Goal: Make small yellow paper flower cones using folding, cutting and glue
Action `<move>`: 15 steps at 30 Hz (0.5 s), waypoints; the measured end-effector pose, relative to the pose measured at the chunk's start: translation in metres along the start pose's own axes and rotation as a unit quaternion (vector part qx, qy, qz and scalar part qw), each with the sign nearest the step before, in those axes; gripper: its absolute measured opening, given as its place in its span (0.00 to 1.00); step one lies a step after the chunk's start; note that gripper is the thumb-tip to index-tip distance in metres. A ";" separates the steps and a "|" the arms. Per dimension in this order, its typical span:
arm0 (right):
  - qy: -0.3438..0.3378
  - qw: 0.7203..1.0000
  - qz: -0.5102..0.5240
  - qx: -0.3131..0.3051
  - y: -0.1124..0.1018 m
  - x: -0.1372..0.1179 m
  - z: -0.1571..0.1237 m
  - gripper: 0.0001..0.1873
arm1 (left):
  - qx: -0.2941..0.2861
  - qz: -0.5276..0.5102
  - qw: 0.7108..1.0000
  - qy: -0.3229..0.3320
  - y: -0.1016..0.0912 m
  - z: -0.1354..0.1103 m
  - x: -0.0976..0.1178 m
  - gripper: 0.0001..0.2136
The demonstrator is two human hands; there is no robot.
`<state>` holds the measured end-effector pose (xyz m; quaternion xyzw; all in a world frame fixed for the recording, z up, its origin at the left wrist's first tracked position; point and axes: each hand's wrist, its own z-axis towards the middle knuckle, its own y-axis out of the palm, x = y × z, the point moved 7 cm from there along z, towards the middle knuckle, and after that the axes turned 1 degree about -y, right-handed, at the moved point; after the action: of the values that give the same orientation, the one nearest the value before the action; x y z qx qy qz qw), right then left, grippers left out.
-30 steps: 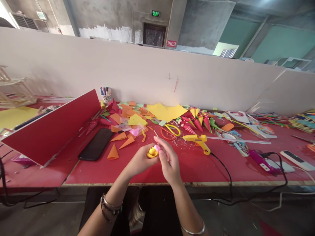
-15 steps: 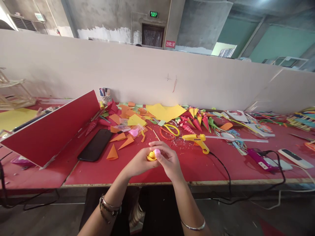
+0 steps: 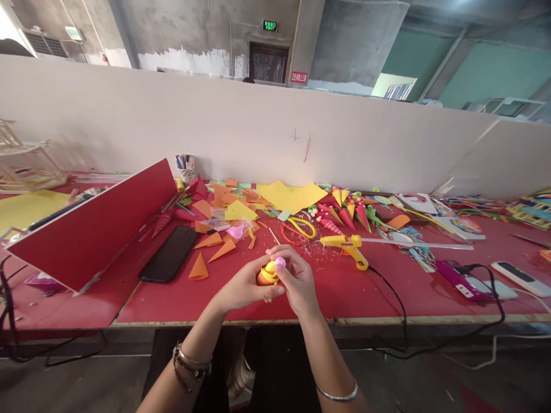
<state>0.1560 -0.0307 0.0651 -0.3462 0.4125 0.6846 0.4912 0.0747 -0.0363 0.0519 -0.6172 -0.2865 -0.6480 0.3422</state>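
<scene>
Left hand: The left hand [image 3: 243, 287] is curled shut round a small orange and yellow paper cone [image 3: 266, 276]. The thumb lies across the front of it.
Right hand: The right hand [image 3: 299, 282] has bent fingers. The tips pinch a little pink ball [image 3: 280, 263].
Cone: It is held up in the air between both hands, over the near edge of the table [image 3: 344, 295].
Ball: It sits at the top of the cone and touches it.
Table: It is red and long, with a pale wall [image 3: 241, 132] along its far side.
Glue gun: The yellow glue gun [image 3: 346, 245] lies on the table just past the right hand. Its black cord [image 3: 396, 298] runs off over the near edge.
Phone: A black phone [image 3: 169, 253] lies flat on the table, left of the hands.
Scraps: Orange scraps [image 3: 198, 268] lie near the phone, with more of them farther back.
Scissors: The scissors [image 3: 302, 225] have yellow handles and lie beyond the hands.
Yellow paper: A sheet of yellow paper [image 3: 290, 196] lies behind the scissors.
Other cones: The other cones [image 3: 346, 213], red and yellow, lie in a bunch right of the yellow paper.
Board: A red board [image 3: 92, 229] stands tilted on the left.
Cup: A cup [image 3: 186, 167] of pens stands by the wall.
Wrists: Both wrists wear bracelets.
</scene>
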 end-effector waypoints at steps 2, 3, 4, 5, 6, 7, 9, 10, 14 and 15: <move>-0.008 0.999 0.006 0.035 -0.004 0.002 0.001 0.05 | 0.044 0.001 0.999 0.009 -0.006 -0.002 0.001 0.16; -0.006 0.999 0.009 0.036 -0.004 0.003 0.002 0.06 | 0.070 0.010 0.997 0.017 -0.010 -0.003 0.002 0.15; -0.001 1.000 0.011 0.025 -0.004 0.004 0.002 0.08 | 0.089 0.020 0.996 0.021 -0.014 -0.004 0.002 0.14; 0.006 1.000 0.014 0.006 -0.002 0.005 0.003 0.11 | 0.097 0.024 0.995 0.023 -0.016 -0.005 0.001 0.13; 0.013 1.000 0.018 -0.015 0.000 0.006 0.003 0.14 | 0.091 0.024 0.995 0.023 -0.016 -0.006 0.000 0.13; 0.021 0.999 0.024 -0.033 0.001 0.007 0.003 0.16 | 0.076 0.018 0.997 0.021 -0.015 -0.006 -0.002 0.12; 0.039 0.996 0.044 -0.062 0.003 0.008 0.002 0.18 | 0.032 -0.002 0.999 0.018 -0.010 -0.006 -0.006 0.13; 0.046 0.995 0.055 -0.071 0.003 0.008 0.002 0.18 | 0.012 -0.011 1.000 0.018 -0.008 -0.006 -0.007 0.14; 0.061 0.991 0.066 -0.102 0.006 0.006 0.001 0.12 | -0.034 -0.039 0.998 0.018 -0.002 -0.007 -0.008 0.16; 0.059 0.991 0.063 -0.104 0.007 0.005 0.001 0.10 | -0.041 -0.044 0.998 0.021 -0.002 -0.007 -0.008 0.16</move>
<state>0.1483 -0.0293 0.0629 -0.4085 0.3881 0.7318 0.3833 0.0693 -0.0401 0.0437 -0.6038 -0.2790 -0.6864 0.2940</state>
